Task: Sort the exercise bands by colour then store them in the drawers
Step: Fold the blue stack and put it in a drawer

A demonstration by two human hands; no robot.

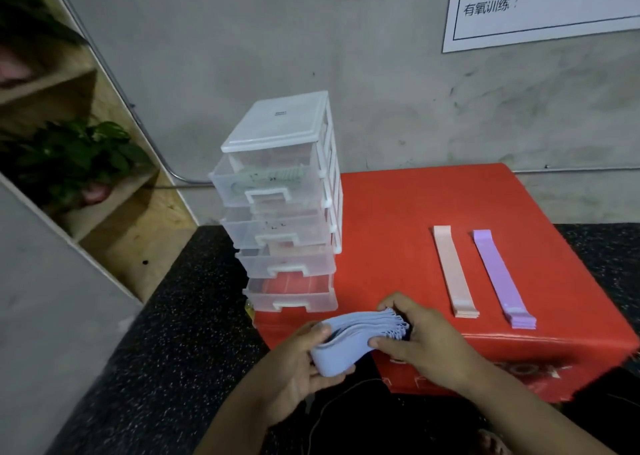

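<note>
Right now you hold a bundle of light blue bands (360, 331) between both hands. Your left hand (299, 364) curls round its rounded, folded end, thumb on top. Your right hand (427, 340) pinches the other end, where the many band edges show, with fingers over the top and thumb at the near side. The bundle is held at the near left corner of the red padded block (398, 212), just in front of the bottom drawer (294, 295) of the clear plastic drawer unit (287, 125). That unit stands on the block's left edge, and its upper drawer (235, 181) holds something pale green (273, 177). To your right, two stacks lie flat on the block, side by side but apart: pink bands (455, 271) and purple bands (502, 278) farther right. Left of the unit stands a wooden shelf (138, 226) with a leafy plant (79, 157). A printed sheet (540, 8) hangs on the grey wall.
</note>
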